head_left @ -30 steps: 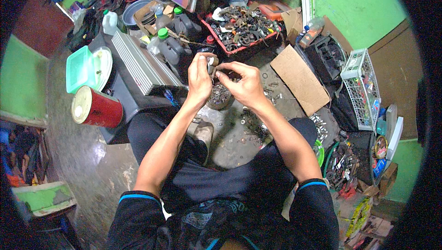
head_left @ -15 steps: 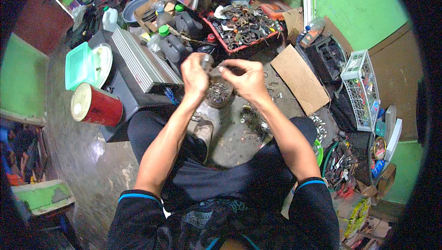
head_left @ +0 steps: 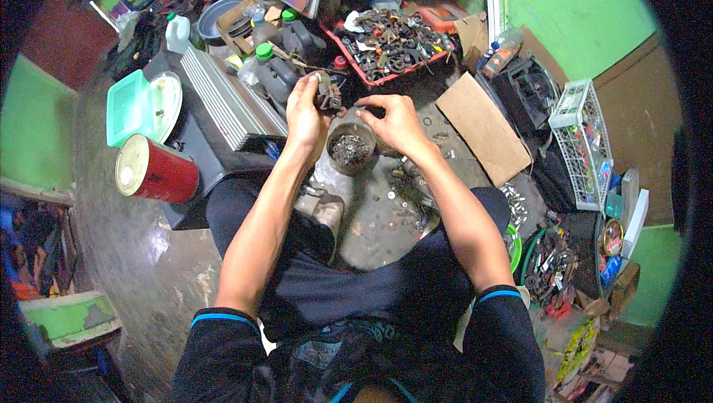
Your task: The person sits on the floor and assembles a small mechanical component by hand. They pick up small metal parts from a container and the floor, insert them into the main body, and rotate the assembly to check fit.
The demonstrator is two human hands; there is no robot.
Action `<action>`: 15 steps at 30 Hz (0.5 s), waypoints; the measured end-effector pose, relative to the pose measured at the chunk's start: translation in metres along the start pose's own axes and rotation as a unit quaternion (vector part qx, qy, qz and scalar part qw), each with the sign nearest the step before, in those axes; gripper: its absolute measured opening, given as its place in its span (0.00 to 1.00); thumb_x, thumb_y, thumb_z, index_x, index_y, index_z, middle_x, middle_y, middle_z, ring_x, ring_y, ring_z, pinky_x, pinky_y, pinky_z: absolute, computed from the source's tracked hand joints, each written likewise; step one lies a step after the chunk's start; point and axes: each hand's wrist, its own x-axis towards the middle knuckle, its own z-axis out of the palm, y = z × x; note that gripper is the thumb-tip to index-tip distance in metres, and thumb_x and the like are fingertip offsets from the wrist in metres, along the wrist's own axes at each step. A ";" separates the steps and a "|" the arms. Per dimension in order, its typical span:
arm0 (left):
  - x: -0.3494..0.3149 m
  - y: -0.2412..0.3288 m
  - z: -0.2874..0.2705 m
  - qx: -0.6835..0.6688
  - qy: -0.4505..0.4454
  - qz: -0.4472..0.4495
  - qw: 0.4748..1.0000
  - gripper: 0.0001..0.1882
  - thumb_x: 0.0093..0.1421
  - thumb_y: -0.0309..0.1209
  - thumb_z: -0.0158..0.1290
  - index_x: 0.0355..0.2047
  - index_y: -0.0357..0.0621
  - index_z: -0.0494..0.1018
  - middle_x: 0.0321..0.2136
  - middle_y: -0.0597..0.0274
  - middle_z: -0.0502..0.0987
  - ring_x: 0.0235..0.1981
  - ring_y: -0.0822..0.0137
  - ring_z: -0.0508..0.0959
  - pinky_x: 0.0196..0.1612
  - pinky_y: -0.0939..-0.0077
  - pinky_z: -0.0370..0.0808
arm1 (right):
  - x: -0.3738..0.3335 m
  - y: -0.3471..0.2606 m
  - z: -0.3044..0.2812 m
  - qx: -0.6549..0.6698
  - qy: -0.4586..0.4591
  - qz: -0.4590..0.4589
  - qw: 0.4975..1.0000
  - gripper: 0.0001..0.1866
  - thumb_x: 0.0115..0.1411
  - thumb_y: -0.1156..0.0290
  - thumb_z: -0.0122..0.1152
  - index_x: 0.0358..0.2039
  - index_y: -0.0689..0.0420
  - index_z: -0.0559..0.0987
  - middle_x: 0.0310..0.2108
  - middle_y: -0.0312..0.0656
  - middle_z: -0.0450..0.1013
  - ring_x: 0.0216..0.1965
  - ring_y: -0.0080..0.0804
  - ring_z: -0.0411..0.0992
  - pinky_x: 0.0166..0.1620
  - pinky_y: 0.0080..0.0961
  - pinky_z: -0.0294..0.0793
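My left hand (head_left: 306, 117) is closed around a dark, greasy metal part (head_left: 327, 95) with an uneven shape, held up above the floor. Just to its right is my right hand (head_left: 397, 122), its thumb and forefinger slightly apart and pointing toward the part. I make out nothing between those fingertips, and its other fingers are curled under. Below and between both hands stands a round container (head_left: 350, 167), with many small metal pieces (head_left: 350, 149) such as screws and nuts inside. Neither hand touches the container.
Loose hardware (head_left: 405, 187) lies on the floor by my right forearm. Ahead is a red crate (head_left: 371, 78) heaped with dark parts. A cardboard sheet (head_left: 484, 128) and white basket (head_left: 583, 143) are at right; a red can (head_left: 157, 169) and ridged grey panels (head_left: 230, 98) at left.
The metal part in my left hand has turned and shows more clearly. My right hand has moved slightly left and its thumb and forefinger have parted a little.
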 end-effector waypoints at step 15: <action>-0.014 0.013 0.009 0.207 -0.119 0.038 0.970 0.19 0.59 0.27 0.57 0.52 0.43 0.72 0.44 0.62 0.77 0.40 0.77 0.74 0.38 0.88 0.72 | -0.012 -0.021 -0.012 0.104 0.157 -0.148 0.971 0.13 0.47 0.74 0.72 0.35 0.60 0.82 0.36 0.45 0.77 0.40 0.34 0.75 0.45 0.26 0.73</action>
